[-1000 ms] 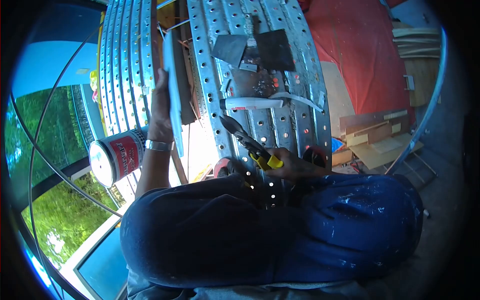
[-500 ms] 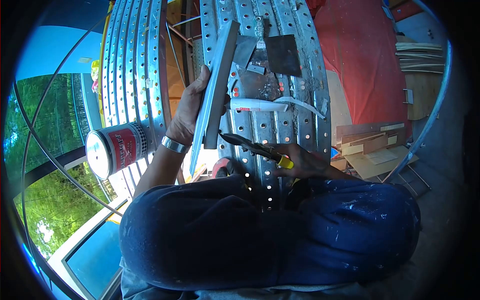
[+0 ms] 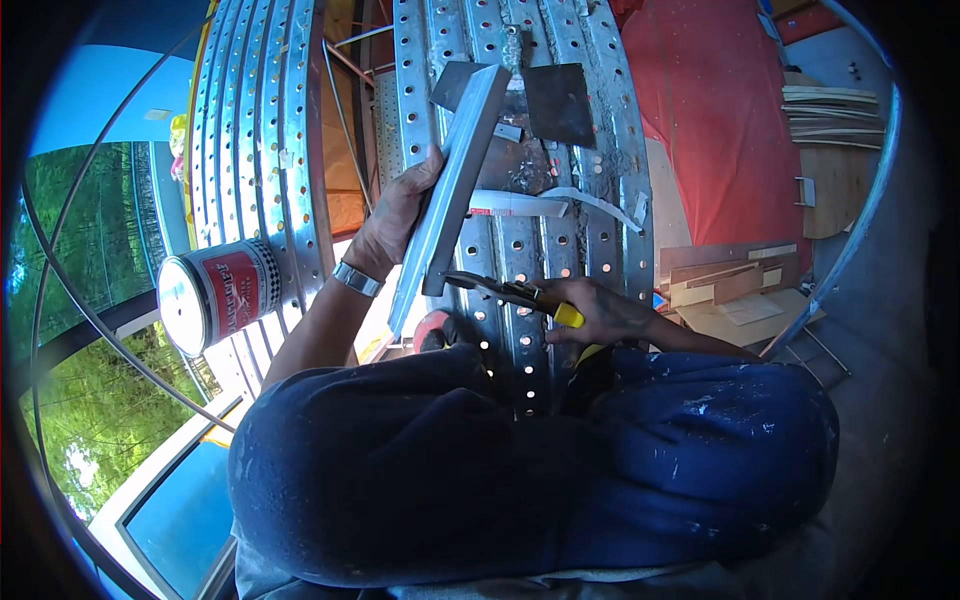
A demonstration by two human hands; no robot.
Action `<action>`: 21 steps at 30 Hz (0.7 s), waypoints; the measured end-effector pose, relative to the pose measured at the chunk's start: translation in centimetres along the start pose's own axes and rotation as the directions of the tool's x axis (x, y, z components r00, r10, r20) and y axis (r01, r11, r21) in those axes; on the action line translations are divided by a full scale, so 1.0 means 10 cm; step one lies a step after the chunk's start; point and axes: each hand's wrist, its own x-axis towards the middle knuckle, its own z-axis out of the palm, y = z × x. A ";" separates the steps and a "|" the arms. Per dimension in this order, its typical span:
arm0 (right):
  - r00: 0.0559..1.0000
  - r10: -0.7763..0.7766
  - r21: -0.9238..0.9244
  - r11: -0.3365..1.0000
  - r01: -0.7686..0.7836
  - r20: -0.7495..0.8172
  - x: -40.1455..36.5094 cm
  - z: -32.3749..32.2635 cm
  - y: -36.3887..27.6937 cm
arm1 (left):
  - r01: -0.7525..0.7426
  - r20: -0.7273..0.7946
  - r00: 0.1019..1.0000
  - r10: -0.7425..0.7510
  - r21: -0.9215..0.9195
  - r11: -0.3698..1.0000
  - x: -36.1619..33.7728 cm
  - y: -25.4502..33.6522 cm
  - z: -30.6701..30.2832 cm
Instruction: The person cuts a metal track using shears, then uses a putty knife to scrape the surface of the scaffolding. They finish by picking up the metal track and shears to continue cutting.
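My left hand (image 3: 398, 215) is wrapped round a long grey metal profile (image 3: 458, 180), held at a slant with its upper end leaning right. In my right hand (image 3: 590, 312) are snips with yellow-and-black handles (image 3: 530, 297); their dark jaws touch or nearly touch the lower right edge of the profile. Whether the jaws grip the metal I cannot tell. Beyond the profile, a white tube with red print (image 3: 515, 205) and a curved pale strip (image 3: 600, 208) lie on the perforated metal plank (image 3: 500, 240). A dark square plate (image 3: 560, 105) lies farther up.
A red-and-white can (image 3: 222, 295) stands on the left perforated plank (image 3: 235, 130). Red sheeting (image 3: 710, 130) hangs at the right, beside stacked boards (image 3: 835, 115) and wood offcuts (image 3: 740, 285). A cable (image 3: 110, 330) crosses the left side.
The profile's upper end has tipped to the right, over the small plates. The snips' jaws are now at its lower edge, and my left hand has shifted slightly right.
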 end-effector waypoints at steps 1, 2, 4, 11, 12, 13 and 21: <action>1.000 0.010 -0.003 1.000 -0.010 -0.001 0.02 0.01 0.03 | -0.012 -0.018 1.000 0.012 0.009 1.000 0.02 -0.04 -0.06; 1.000 0.000 -0.010 1.000 0.000 -0.007 0.04 0.02 0.08 | -0.028 -0.027 0.999 0.028 -0.008 1.000 0.04 -0.08 -0.11; 1.000 -0.017 -0.016 1.000 0.017 -0.017 0.08 0.05 0.16 | -0.054 -0.050 0.997 0.052 -0.043 0.998 0.04 -0.13 -0.16; 1.000 -0.031 -0.045 0.998 0.031 0.007 0.12 0.02 0.21 | 0.053 0.017 0.999 -0.051 -0.153 0.987 0.09 -0.20 -0.22; 1.000 -0.027 -0.062 0.998 0.026 -0.007 0.11 0.03 0.22 | 0.070 0.021 0.997 -0.068 -0.178 0.981 0.11 -0.20 -0.23; 1.000 -0.023 -0.078 0.997 0.021 -0.022 0.10 0.04 0.23 | 0.052 -0.001 0.999 -0.053 -0.187 0.981 0.13 -0.21 -0.23; 1.000 -0.002 -0.028 1.000 0.003 0.008 0.13 -0.06 0.26 | -0.023 -0.081 0.997 0.012 -0.129 0.991 0.18 -0.18 -0.25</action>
